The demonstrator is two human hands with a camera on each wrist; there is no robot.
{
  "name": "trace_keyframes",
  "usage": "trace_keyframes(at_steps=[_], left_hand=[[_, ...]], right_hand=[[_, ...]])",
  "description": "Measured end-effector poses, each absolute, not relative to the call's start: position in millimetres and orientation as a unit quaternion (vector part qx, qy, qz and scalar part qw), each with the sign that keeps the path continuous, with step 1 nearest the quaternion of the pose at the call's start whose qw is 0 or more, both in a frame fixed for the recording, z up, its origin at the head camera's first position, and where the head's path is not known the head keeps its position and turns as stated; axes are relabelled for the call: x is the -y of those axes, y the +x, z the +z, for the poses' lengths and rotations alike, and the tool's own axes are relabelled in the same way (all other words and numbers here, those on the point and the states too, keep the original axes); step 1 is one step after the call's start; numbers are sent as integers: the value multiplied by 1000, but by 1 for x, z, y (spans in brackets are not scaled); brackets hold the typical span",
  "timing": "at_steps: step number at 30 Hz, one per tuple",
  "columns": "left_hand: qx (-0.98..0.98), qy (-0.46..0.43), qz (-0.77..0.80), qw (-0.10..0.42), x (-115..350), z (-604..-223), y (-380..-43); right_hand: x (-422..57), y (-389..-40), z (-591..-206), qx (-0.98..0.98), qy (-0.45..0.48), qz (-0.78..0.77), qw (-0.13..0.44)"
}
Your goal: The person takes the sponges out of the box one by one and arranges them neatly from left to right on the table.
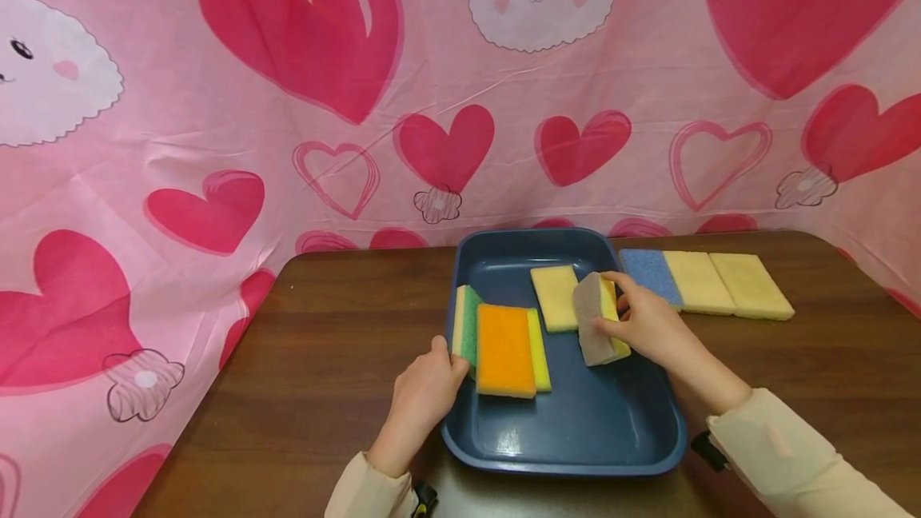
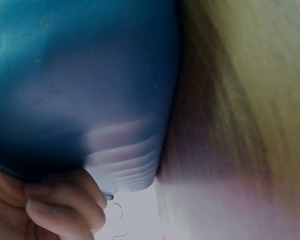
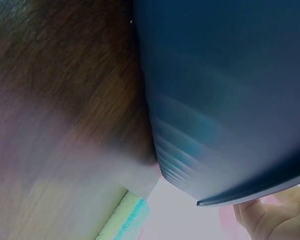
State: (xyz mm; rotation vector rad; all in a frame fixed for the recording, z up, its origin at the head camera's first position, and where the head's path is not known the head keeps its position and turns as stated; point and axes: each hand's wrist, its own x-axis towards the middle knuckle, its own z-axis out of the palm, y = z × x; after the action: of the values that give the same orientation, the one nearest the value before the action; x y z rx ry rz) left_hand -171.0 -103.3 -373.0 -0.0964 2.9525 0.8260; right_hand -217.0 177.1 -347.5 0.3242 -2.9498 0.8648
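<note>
A dark blue rectangular tray [image 1: 568, 442] stands on the wooden table. My left hand [image 1: 429, 382] grips its left rim, the thumb over the edge and the fingers curled under it outside, as the left wrist view shows. Inside, next to that thumb, a green and pale yellow sponge [image 1: 468, 330] leans on the left wall. Between thumb and fingers, my right hand [image 1: 651, 322] pinches a grey and yellow sponge [image 1: 590, 322], tilted on edge over the tray's right side. An orange-topped sponge [image 1: 506, 350] overlaps a bright yellow sponge [image 1: 538, 354]; a pale yellow sponge [image 1: 554, 298] lies farther back.
Right of the tray, a blue-topped sponge [image 1: 651, 274] and two pale yellow sponges [image 1: 698, 282] lie in a row on the table [image 1: 345, 326]. A pink cloth [image 1: 432, 70] with hearts hangs behind the table and along its sides.
</note>
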Motion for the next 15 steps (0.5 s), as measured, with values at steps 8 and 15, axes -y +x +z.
trace_keyframes(at_steps=[8, 15], left_hand=[[-960, -36, 274, 43, 103, -374, -170], [-962, -37, 268, 42, 104, -373, -171]], right_hand=[[-178, -216, -348, 951, 91, 294, 24], [-178, -213, -346, 950, 86, 299, 34]])
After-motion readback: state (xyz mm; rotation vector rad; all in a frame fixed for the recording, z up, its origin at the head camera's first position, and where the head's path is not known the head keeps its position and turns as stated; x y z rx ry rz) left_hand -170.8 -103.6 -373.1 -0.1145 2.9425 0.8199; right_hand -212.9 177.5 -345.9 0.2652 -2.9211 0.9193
